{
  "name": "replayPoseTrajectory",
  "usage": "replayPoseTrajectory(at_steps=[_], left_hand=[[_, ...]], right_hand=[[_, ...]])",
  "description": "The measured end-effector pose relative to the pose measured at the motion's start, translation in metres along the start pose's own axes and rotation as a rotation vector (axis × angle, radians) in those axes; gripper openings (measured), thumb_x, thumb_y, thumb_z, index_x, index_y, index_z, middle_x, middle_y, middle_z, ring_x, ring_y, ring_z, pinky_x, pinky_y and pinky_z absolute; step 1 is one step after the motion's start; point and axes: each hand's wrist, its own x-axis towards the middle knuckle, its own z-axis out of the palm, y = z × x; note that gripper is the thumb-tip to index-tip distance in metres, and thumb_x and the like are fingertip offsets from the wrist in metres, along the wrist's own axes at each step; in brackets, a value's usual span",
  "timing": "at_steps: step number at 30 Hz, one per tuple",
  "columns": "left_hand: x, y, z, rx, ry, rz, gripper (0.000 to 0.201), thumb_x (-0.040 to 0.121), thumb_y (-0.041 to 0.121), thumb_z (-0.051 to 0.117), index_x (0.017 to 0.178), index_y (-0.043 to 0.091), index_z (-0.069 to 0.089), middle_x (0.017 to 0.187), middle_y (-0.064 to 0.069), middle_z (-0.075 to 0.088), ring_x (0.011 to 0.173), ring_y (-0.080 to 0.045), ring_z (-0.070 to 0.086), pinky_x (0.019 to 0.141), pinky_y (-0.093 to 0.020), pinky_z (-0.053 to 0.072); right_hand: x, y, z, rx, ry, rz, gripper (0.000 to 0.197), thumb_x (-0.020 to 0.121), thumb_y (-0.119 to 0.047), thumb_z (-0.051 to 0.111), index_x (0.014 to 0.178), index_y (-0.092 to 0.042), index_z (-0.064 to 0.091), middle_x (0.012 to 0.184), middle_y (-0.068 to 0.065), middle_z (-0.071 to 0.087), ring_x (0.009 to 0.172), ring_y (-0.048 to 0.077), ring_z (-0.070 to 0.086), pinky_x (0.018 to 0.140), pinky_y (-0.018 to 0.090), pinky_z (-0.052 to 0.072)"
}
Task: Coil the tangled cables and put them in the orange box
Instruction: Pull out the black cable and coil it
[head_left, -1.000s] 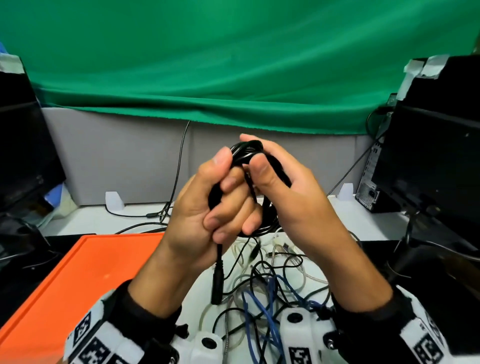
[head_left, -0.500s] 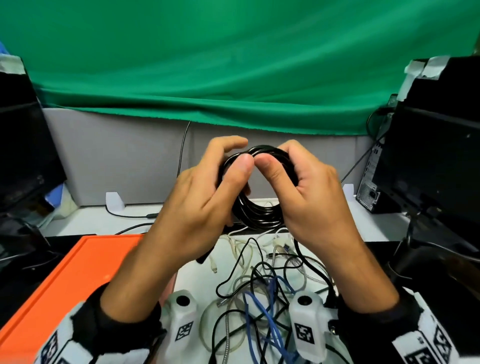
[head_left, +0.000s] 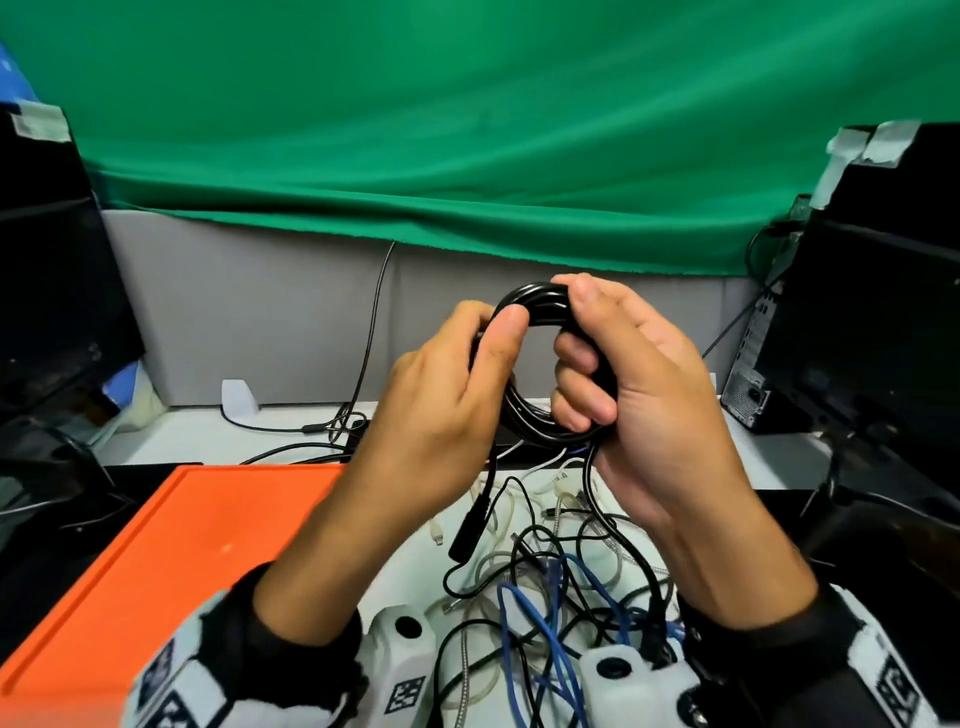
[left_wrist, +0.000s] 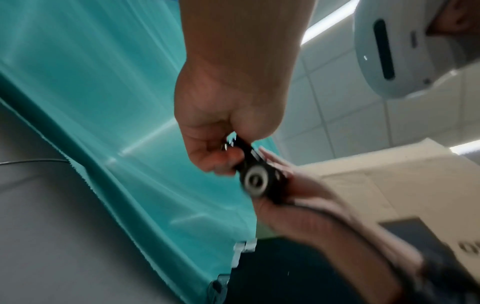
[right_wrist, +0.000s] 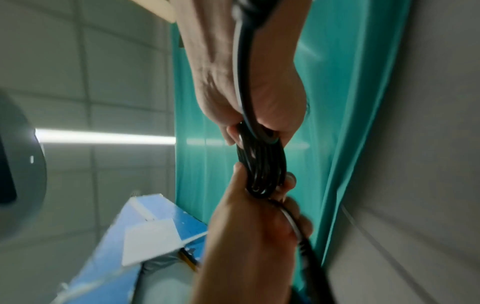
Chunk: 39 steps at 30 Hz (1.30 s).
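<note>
Hands up over the bench's middle: left hand (head_left: 441, 410) pinches the black coil (head_left: 535, 306) while right hand (head_left: 644, 395) wraps its loops, probably so nothing springs loose. Orange box (head_left: 171, 551) waits at the left edge.

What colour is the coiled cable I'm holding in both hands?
Black. The coiled cable looks glossy black, clearest in the head view, gripped by the left hand and right hand.

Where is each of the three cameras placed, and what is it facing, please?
Head: worn on the head, looking down at the left hand and right hand holding the black cable coil above the cable tangle and orange box.
Left wrist: looks up along the left palm at the ceiling.
Right wrist: looks along the right palm.
All three share the coil and both hands.
</note>
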Motion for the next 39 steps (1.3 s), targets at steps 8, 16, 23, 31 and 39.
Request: replayPoseTrajectory(at_steps=[8,16,23,31,39], left_hand=[[0.011,-0.012,-0.054,-0.453,-0.441,-0.181,0.024,0.086,0.025,0.066,0.099,0.004,0.066,0.082,-0.011,0.075,0.047,-0.016,0.051,0.051,-0.020,0.044],[0.004,-0.002,-0.024,-0.111,0.009,0.033,0.031,0.072,0.044,0.085,0.076,0.026,0.061,0.073,0.010,0.059,0.064,-0.005,0.048,0.061,-0.018,0.039],[0.008,-0.007,-0.013,-0.433,-0.243,-0.143,0.042,0.084,0.027,0.078,0.116,0.008,0.060,0.090,0.007,0.074,0.087,-0.007,0.070,0.080,-0.023,0.054],[0.007,-0.011,0.001,-0.202,0.013,-0.106,0.023,0.083,0.040,0.063,0.096,0.021,0.061,0.084,-0.008,0.068,0.081,-0.034,0.063,0.075,-0.057,0.054],[0.003,-0.010,0.013,-0.248,0.171,-0.199,0.027,0.089,0.009,0.060,0.105,0.028,0.070,0.075,0.002,0.073,0.072,-0.017,0.069,0.073,-0.049,0.059]], right_hand=[[-0.002,-0.007,-0.004,-0.450,0.079,-0.309,0.009,0.102,-0.021,0.058,0.097,-0.018,0.065,0.056,-0.014,0.047,0.043,0.009,0.038,0.047,0.028,0.035],[-0.001,0.005,-0.001,-0.448,0.018,-0.234,0.012,0.104,-0.024,0.053,0.100,-0.014,0.059,0.049,-0.011,0.041,0.039,0.012,0.036,0.046,0.030,0.038],[-0.001,0.001,-0.003,-0.438,-0.017,-0.258,0.016,0.103,-0.028,0.054,0.101,-0.013,0.062,0.055,-0.013,0.047,0.049,0.006,0.046,0.055,0.026,0.042],[-0.011,0.016,0.004,-1.094,-0.021,-0.529,0.016,0.105,-0.031,0.047,0.106,-0.019,0.057,0.067,-0.020,0.049,0.064,-0.005,0.050,0.060,0.008,0.035],[-0.009,0.014,0.004,-1.110,-0.065,-0.394,0.010,0.105,-0.037,0.047,0.102,-0.031,0.054,0.077,-0.012,0.065,0.074,0.006,0.063,0.065,0.028,0.046]])
